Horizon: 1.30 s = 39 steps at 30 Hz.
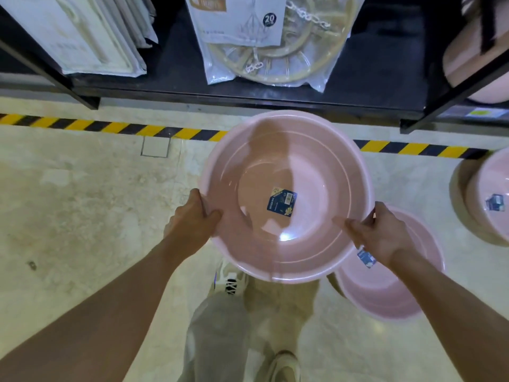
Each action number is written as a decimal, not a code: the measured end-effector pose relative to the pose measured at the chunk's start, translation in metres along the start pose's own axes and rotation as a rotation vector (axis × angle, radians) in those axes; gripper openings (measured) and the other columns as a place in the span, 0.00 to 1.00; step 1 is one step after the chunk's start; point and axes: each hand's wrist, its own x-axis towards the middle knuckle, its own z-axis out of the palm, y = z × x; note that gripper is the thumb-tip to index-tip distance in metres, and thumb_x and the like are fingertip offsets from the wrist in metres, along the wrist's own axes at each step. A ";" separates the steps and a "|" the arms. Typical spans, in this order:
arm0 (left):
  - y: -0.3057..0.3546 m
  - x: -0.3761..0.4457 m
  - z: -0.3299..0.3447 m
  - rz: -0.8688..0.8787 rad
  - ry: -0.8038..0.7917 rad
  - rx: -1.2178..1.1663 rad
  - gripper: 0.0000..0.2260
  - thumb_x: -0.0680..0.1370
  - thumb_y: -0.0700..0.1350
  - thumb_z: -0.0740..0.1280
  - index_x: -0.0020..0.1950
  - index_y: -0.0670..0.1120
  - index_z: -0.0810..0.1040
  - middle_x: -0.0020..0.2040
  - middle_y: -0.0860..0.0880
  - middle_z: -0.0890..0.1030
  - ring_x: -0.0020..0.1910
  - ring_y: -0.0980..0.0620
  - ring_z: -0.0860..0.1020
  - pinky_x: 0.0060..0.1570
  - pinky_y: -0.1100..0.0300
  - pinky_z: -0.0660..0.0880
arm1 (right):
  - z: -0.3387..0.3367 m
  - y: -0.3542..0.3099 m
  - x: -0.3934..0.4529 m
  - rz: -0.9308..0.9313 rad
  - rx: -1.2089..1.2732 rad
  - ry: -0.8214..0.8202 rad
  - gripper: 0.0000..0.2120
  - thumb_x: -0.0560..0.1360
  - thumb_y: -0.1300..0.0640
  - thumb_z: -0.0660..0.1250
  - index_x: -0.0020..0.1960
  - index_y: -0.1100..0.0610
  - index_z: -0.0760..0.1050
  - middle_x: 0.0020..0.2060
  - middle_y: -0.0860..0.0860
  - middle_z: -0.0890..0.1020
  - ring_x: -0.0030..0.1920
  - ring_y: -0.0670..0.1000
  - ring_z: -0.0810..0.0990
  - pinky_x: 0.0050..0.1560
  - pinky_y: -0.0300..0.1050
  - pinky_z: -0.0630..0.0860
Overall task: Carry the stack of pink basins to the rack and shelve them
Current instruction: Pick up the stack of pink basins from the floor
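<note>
I hold a round pink basin (pixel 286 172) with a blue label inside it, level above the floor, in front of the black rack (pixel 248 97). My left hand (pixel 192 219) grips its near left rim, thumb inside. On the near right rim my right hand (pixel 380 232) grips the same way. Whether more basins are nested under it I cannot tell. A second pink basin (pixel 385 293) lies on the floor below my right arm. Another pink stack (pixel 484 199) stands at the right edge. More pink basins (pixel 465 56) sit on the rack's right bay.
The rack's low shelf holds a bagged beige hanger ring (pixel 264 51) in the middle and flat white packs (pixel 82 34) at the left. Yellow-black tape (pixel 110 128) runs along the floor before the rack. My feet in pale shoes (pixel 231 279) stand below the basin.
</note>
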 end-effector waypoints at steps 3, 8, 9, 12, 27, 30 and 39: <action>0.012 0.045 -0.003 -0.004 0.028 0.005 0.15 0.76 0.55 0.68 0.49 0.47 0.66 0.42 0.47 0.77 0.45 0.37 0.78 0.46 0.45 0.77 | 0.005 -0.023 0.032 0.013 0.013 -0.011 0.23 0.69 0.37 0.75 0.46 0.53 0.71 0.34 0.51 0.85 0.42 0.57 0.84 0.50 0.59 0.80; 0.000 0.107 0.005 0.018 0.012 -0.064 0.20 0.70 0.61 0.65 0.51 0.48 0.69 0.42 0.50 0.80 0.43 0.43 0.79 0.41 0.50 0.74 | 0.026 -0.042 0.087 -0.014 0.055 0.067 0.21 0.67 0.36 0.76 0.49 0.49 0.75 0.39 0.50 0.84 0.44 0.53 0.83 0.49 0.54 0.79; -0.007 0.119 0.010 0.026 0.022 -0.050 0.20 0.70 0.62 0.64 0.51 0.48 0.69 0.42 0.50 0.81 0.43 0.44 0.80 0.41 0.51 0.74 | 0.034 -0.043 0.099 -0.030 0.065 0.077 0.20 0.67 0.36 0.76 0.51 0.47 0.77 0.40 0.48 0.84 0.44 0.51 0.82 0.47 0.53 0.78; -0.025 0.158 0.028 0.063 0.061 -0.007 0.21 0.70 0.61 0.65 0.54 0.48 0.71 0.46 0.47 0.81 0.46 0.42 0.80 0.46 0.47 0.78 | 0.067 -0.036 0.132 -0.050 0.087 0.085 0.18 0.68 0.38 0.77 0.52 0.45 0.78 0.41 0.42 0.82 0.44 0.50 0.82 0.45 0.50 0.74; -0.059 0.239 0.113 -0.043 -0.066 -0.150 0.26 0.76 0.55 0.68 0.72 0.55 0.65 0.52 0.53 0.80 0.52 0.46 0.80 0.41 0.60 0.73 | 0.135 0.022 0.233 -0.049 0.052 -0.010 0.14 0.73 0.50 0.73 0.58 0.45 0.75 0.38 0.41 0.80 0.40 0.50 0.81 0.41 0.45 0.73; -0.062 0.244 0.112 -0.047 -0.104 -0.263 0.21 0.74 0.54 0.71 0.66 0.55 0.70 0.55 0.51 0.82 0.54 0.48 0.81 0.45 0.53 0.80 | 0.142 0.024 0.243 0.005 0.129 -0.051 0.16 0.74 0.55 0.73 0.59 0.49 0.75 0.46 0.51 0.83 0.46 0.56 0.82 0.45 0.50 0.78; -0.027 0.223 0.096 -0.082 -0.068 -0.578 0.14 0.79 0.37 0.70 0.64 0.46 0.76 0.50 0.48 0.85 0.46 0.47 0.85 0.41 0.49 0.82 | 0.132 0.009 0.226 0.048 0.429 -0.013 0.15 0.75 0.64 0.69 0.60 0.55 0.72 0.51 0.59 0.84 0.52 0.62 0.84 0.53 0.63 0.82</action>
